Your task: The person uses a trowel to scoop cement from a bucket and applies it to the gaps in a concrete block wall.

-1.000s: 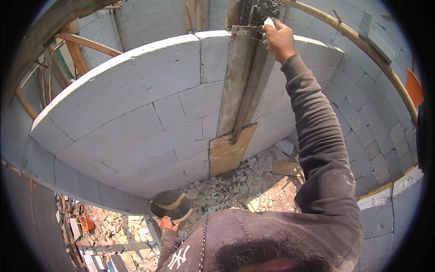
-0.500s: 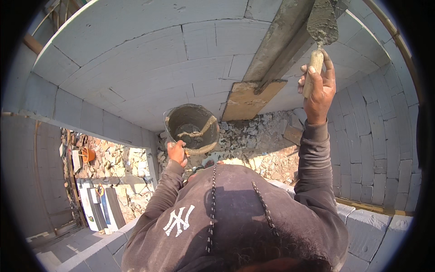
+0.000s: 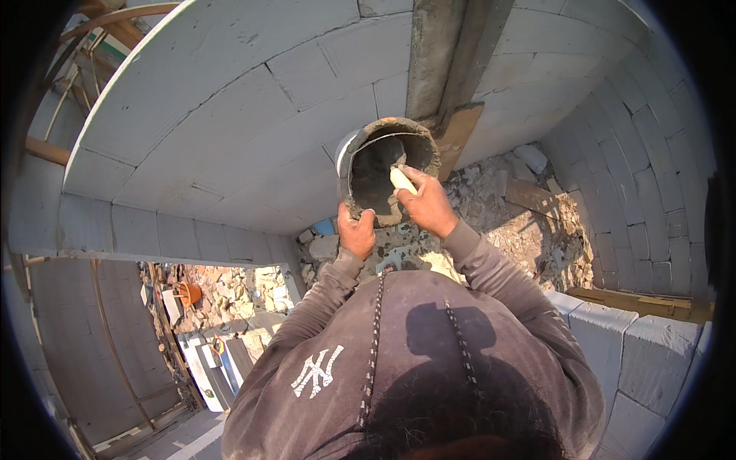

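My left hand point(image 3: 356, 231) grips the near rim of a mortar-caked bucket point(image 3: 431, 159), its fingers wrapped over the edge. The bucket is tilted so that its mouth faces me, and wet grey mortar point(image 3: 370, 180) coats the inside. My right hand point(image 3: 429, 205) is closed around the pale handle of a trowel point(image 3: 401, 180). The trowel's blade reaches into the bucket and shows only in part against the dark mortar.
A grey block wall point(image 3: 253, 130) rises behind the bucket. A concrete column point(image 3: 435, 57) runs up it, with a wooden board point(image 3: 461, 138) at its foot. Rubble point(image 3: 498, 203) covers the ground. An orange bucket point(image 3: 188, 294) stands beyond the opening at left.
My right hand has brought the trowel down from the column into the bucket. My left hand has raised the bucket and moved it to the right. My view has turned somewhat.
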`<state>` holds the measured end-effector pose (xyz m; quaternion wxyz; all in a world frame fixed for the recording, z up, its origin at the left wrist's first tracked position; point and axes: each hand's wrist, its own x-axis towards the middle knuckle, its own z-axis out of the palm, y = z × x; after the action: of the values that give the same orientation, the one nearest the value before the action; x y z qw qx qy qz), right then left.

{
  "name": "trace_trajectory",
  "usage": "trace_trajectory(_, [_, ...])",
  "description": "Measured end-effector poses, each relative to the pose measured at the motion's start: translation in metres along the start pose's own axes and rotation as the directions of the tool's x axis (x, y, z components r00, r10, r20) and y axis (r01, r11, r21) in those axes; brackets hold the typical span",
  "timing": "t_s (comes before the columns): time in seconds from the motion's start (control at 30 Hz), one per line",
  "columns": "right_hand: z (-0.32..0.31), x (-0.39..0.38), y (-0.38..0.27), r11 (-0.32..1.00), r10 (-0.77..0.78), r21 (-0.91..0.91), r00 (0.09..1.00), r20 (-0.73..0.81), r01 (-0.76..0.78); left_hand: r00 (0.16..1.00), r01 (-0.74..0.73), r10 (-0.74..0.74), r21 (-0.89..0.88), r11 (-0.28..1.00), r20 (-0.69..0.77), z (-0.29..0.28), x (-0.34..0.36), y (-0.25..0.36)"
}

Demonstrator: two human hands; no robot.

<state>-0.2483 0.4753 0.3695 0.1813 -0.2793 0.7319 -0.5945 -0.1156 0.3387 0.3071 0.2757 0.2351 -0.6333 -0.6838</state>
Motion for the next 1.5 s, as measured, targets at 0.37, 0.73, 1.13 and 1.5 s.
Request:
trace_trajectory(0.37, [-0.038, -0.037, -0.024, 0.755, -0.106, -0.646, 0.993, 0.054, 0.116, 0.963, -0.197, 0.202, -0.044, 0.979, 0.179, 0.006, 0.019, 0.061])
trace_trajectory(0.73, [-0.062, -0.044, -0.015, 0.768, -0.031, -0.633, 0.994, 0.106, 0.092, 0.943, -0.22, 0.221, -0.03, 0.975, 0.248, 0.01, 0.028, 0.063])
trace_trajectory(1.13, [-0.061, -0.043, -0.032, 0.778, 0.067, -0.614, 0.989, -0.129, -0.133, 0.915, -0.256, 0.249, -0.021, 0.966, 0.318, 0.022, 0.032, 0.065])
trace_trajectory(1.5, [-0.115, -0.009, 0.02, 0.883, 0.396, 0.115, 0.855, 0.336, -0.454, 0.761, -0.525, 0.376, 0.161, 0.836, 0.528, 0.025, 0.055, 0.076])
